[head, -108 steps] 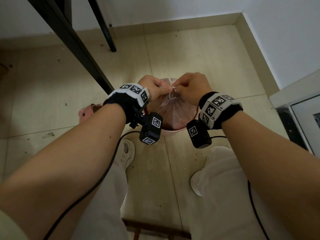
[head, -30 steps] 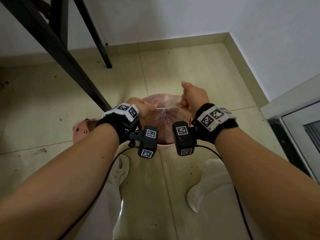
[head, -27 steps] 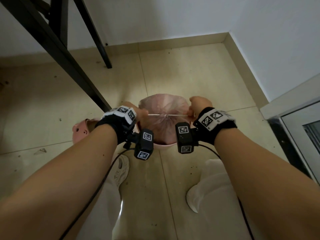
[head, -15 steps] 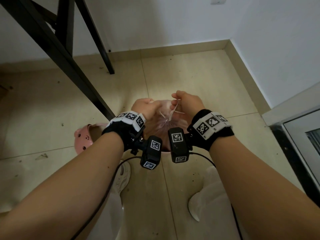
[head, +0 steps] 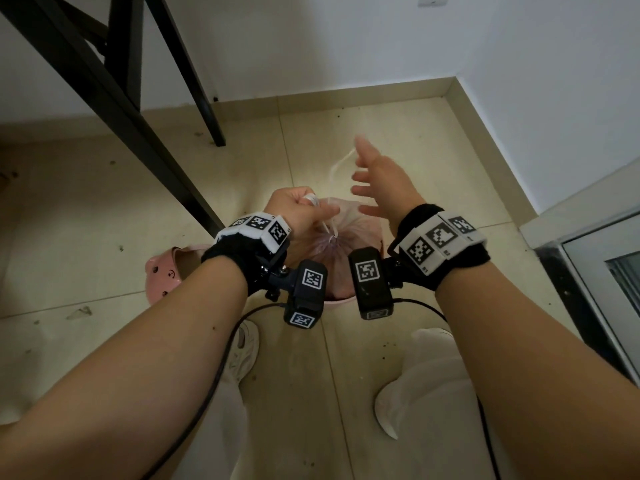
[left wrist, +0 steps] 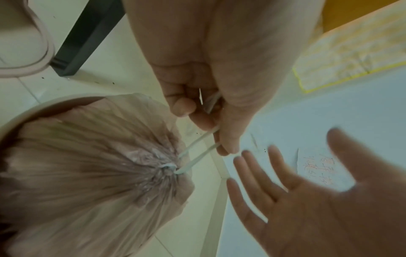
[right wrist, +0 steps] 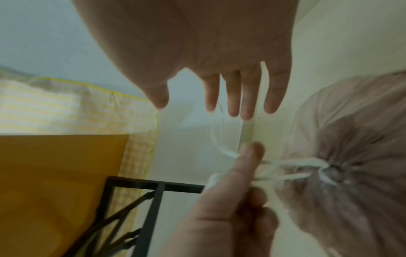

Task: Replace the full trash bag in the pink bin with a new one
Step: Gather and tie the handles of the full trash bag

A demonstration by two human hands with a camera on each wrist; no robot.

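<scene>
The full, translucent pinkish trash bag (head: pixel 349 237) sits in the pink bin (head: pixel 337 301), its mouth gathered shut by a white drawstring (left wrist: pixel 197 144). My left hand (head: pixel 304 209) grips the drawstring strands just above the gathered neck of the bag (left wrist: pixel 87 165). My right hand (head: pixel 377 181) hovers open beyond the bag with fingers spread and holds nothing. A loose loop of the drawstring (head: pixel 337 164) hangs blurred in the air beside its fingers. In the right wrist view the right hand (right wrist: pixel 219 87) is empty and the left hand (right wrist: pixel 237 200) holds the strings by the bag (right wrist: pixel 351 156).
Black metal table legs (head: pixel 121 109) slant down at the left, close to the bin. A pink slipper (head: pixel 166 271) lies left of the bin. Walls meet in a corner behind it, and a door frame (head: pixel 588 258) runs along the right. My white shoes (head: pixel 246 351) stand just before the bin.
Both hands pulled the drawstring ends apart, then came together over the bag. Now my right hand has let go and opened, moving up and away; my left hand still holds the strings.
</scene>
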